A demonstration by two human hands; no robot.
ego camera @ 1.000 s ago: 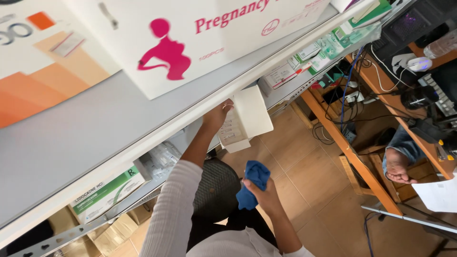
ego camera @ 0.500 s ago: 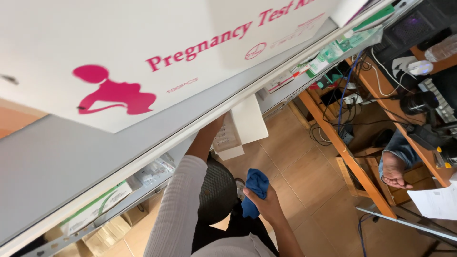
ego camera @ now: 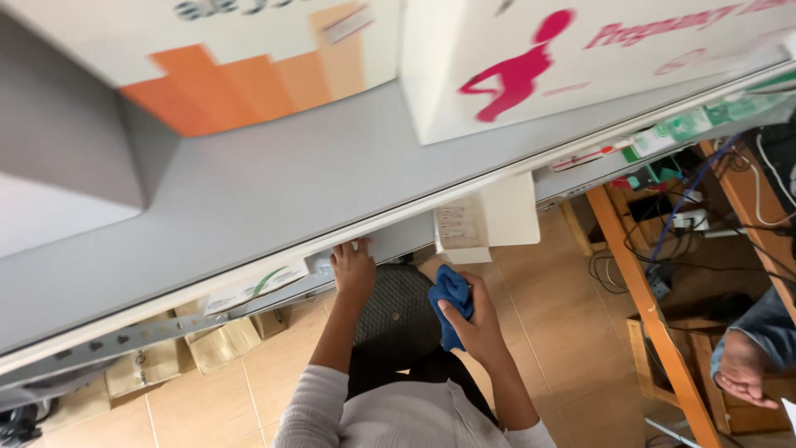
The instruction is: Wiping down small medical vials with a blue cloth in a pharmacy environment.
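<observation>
Blue cloth (ego camera: 452, 303), one item: soft, bunched fabric, judged light, limp and non-fragile; no slipperiness is expected. It is held crumpled in the right hand (ego camera: 474, 319), whose fingers are curled shut around its lower half, just below the front edge of the grey shelf (ego camera: 274, 191). Best taken by a gathered handful at the middle, as it is gripped now, since a corner hold would let it hang loose.

Left hand (ego camera: 354, 270), one: raised to the underside of the shelf's front edge, fingers bent up against the lip; whether anything is pinched there cannot be told.

Grey shelf, one board seen from above, with a pale front rail.

Large cartons on the shelf, two counted: an orange-and-white carton (ego camera: 249, 58) toward the left end, and a white carton with a pink figure (ego camera: 580, 58) toward the right end. Both are judged stiff card, bulky, their weight unknown.

White box (ego camera: 485, 220), one, on the lower tier just under the front edge, near the cloth.

Brown cardboard boxes (ego camera: 220, 344) on the tiled floor, at least three, partly hidden.

Dark round stool (ego camera: 398, 315), one, below both hands.

Another person's hand (ego camera: 742, 373), one, at the right edge, well apart.
</observation>
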